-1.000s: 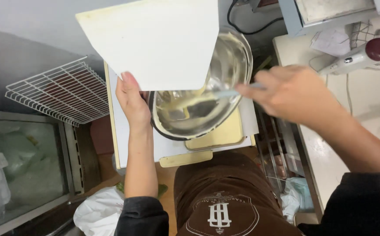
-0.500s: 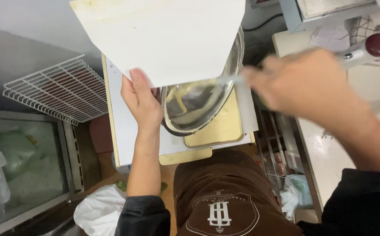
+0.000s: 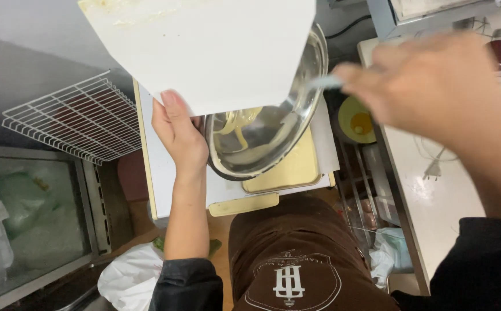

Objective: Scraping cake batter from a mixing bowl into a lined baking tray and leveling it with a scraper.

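left hand grips tilted steel bowl; right hand pinches a blurred utensil

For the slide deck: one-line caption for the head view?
Left hand tilts a steel bowl while the right hand scrapes pale batter.

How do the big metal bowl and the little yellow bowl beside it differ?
The metal bowl is large, shiny and steel; the yellow bowl is small and matt. The metal bowl is tipped up on edge by the left hand, with pale batter running down its inside, while the yellow bowl sits level and holds what looks like an egg yolk. The right hand reaches a utensil into the metal bowl; nothing touches the yellow bowl. Both are round.
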